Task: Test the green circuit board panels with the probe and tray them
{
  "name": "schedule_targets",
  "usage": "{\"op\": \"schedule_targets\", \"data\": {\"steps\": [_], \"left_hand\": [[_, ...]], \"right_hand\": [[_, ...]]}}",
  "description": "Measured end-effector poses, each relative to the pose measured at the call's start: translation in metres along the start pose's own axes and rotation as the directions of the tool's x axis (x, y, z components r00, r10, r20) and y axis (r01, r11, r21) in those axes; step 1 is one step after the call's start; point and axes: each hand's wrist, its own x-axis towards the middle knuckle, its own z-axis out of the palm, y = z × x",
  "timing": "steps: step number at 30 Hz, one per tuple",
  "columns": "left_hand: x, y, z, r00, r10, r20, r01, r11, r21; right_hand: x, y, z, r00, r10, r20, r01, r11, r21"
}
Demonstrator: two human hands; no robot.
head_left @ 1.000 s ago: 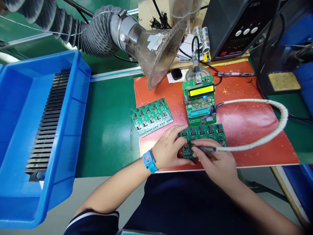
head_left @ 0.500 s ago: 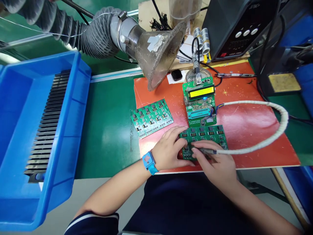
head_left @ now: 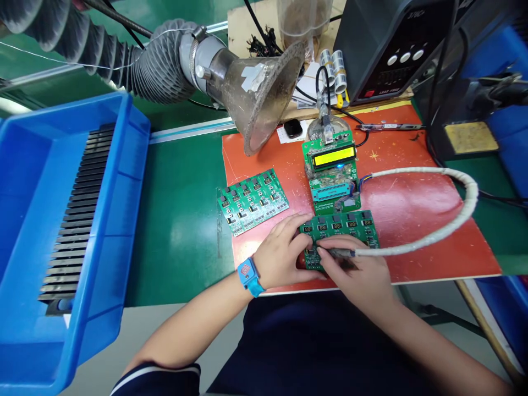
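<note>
A green circuit board panel with a row of small red displays lies on the red mat near its front edge. My left hand rests on the panel's left end, fingers pressing it down. My right hand pinches a probe against the panel; a white wrapped cable runs from the probe in a loop back to the programmer board with a lit yellow display. A second green panel lies to the left, untouched.
A blue bin holding a stack of black strips stands at the left. A fume hose with a clear funnel hangs over the mat's back left. A black soldering station, solder spools and a sponge tray stand at the back right.
The view has shifted slightly left and down. Both hands stay on the panel, with the probe tip edging a little to the left along it.
</note>
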Motion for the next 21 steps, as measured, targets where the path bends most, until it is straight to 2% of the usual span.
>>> {"op": "schedule_targets", "data": {"steps": [13, 21], "left_hand": [[0.0002, 0.0001, 0.0001, 1.0, -0.013, 0.006, 0.013, 1.0, -0.001], [0.0002, 0.0003, -0.0005, 0.999, -0.027, 0.018, 0.027, 1.0, -0.013]], "right_hand": [[-0.0013, -0.0015, -0.0037, 0.999, 0.042, 0.008, -0.043, 0.994, 0.096], [-0.0011, -0.0003, -0.0031, 0.999, 0.039, 0.004, -0.039, 0.995, 0.093]]}}
